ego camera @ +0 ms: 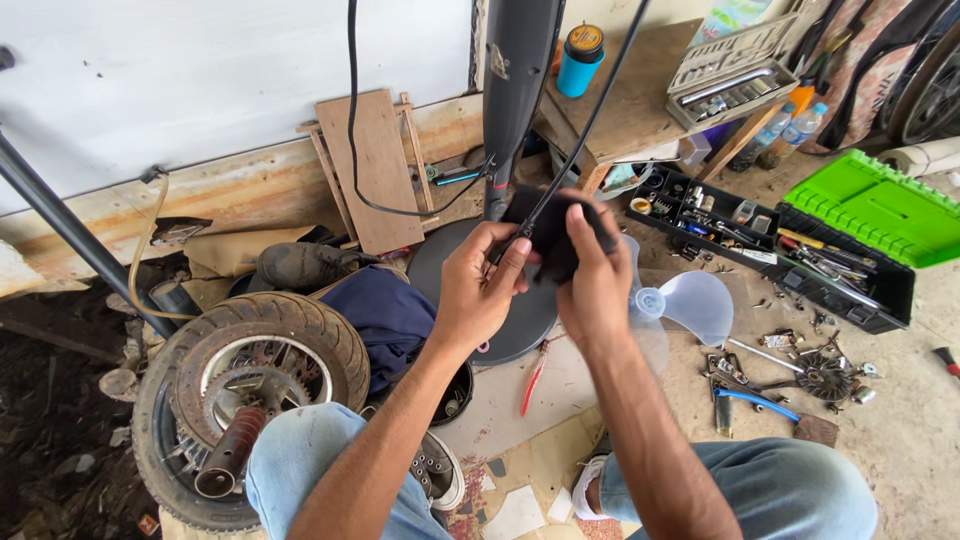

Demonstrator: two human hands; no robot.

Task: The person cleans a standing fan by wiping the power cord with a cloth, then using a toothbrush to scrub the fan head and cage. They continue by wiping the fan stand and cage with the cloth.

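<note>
Both my hands are raised in front of me around a small black fan part (pixel 552 232) with a black cable (pixel 590 110) running up out of it. My left hand (pixel 478 285) grips its left side, thumb and fingers pinched on it. My right hand (pixel 595 275) wraps over its right side and hides most of it. Behind them a dark fan pole (pixel 515 80) rises from a round dark base (pixel 445 260). A translucent fan blade (pixel 695 300) lies on the floor just right of my right hand.
A small wheel with a tyre (pixel 250 385) lies at lower left beside my left knee. Red-handled pliers (pixel 532 378) lie on the floor. An open black toolbox with a green lid (pixel 880 205), a socket set (pixel 730 75) on a wooden stool, and scattered parts (pixel 800 370) sit at right.
</note>
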